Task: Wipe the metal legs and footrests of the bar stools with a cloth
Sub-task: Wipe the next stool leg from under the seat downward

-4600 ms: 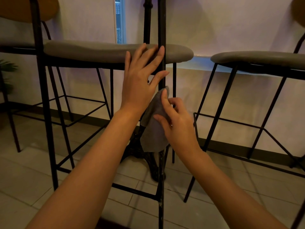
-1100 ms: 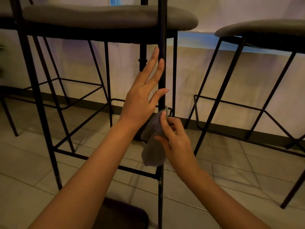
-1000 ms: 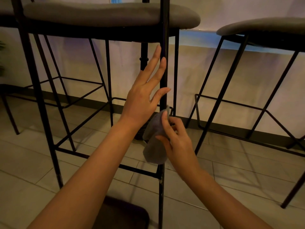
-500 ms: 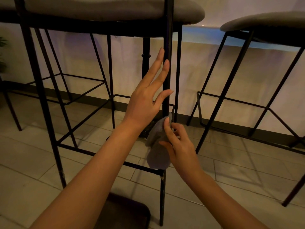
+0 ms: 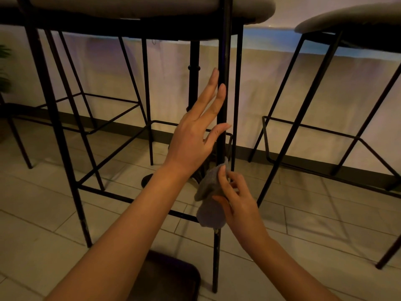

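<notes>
The step in hand was wiping the near front leg (image 5: 224, 61) of the middle bar stool (image 5: 152, 9), and I judged it roughly halfway down that leg. The right hand (image 5: 236, 203) pinched a grey cloth (image 5: 209, 205) between thumb and curled fingers, pressing it against the leg just above the joint where the front footrest bar (image 5: 130, 199) met it. The left hand (image 5: 195, 135) was flat and spread, fingers straight, resting against the same leg above the cloth and gripping nothing; it seemed to steady the stool. Below the cloth, the bottom stretch of the leg showed pale scuffs. The next move probably called for sliding the cloth down to the floor end, then turning left of the leg along the footrest bar. A 2nd stool (image 5: 347, 20) stood right of the leg, its frame apparently untouched.
</notes>
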A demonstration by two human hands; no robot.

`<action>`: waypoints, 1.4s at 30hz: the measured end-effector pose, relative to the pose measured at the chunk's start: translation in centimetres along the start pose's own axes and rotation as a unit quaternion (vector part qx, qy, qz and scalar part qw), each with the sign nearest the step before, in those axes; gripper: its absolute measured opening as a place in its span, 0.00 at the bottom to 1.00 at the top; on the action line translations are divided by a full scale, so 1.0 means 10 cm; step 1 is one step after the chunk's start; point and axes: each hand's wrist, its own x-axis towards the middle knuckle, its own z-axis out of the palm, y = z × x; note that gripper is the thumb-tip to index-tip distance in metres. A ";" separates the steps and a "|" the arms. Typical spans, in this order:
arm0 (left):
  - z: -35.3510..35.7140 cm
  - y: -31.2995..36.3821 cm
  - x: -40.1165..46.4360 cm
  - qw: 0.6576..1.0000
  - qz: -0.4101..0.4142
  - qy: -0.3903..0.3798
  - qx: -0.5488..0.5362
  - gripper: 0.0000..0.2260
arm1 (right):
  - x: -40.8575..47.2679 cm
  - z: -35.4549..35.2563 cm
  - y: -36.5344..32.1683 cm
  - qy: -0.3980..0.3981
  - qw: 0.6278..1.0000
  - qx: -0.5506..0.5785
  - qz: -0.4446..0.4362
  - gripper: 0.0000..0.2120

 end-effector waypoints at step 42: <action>0.28 0.04 -0.51 0.999 -0.029 0.015 -0.020 0.23 | -0.42 0.26 0.14 0.019 1.000 -0.012 0.003 0.27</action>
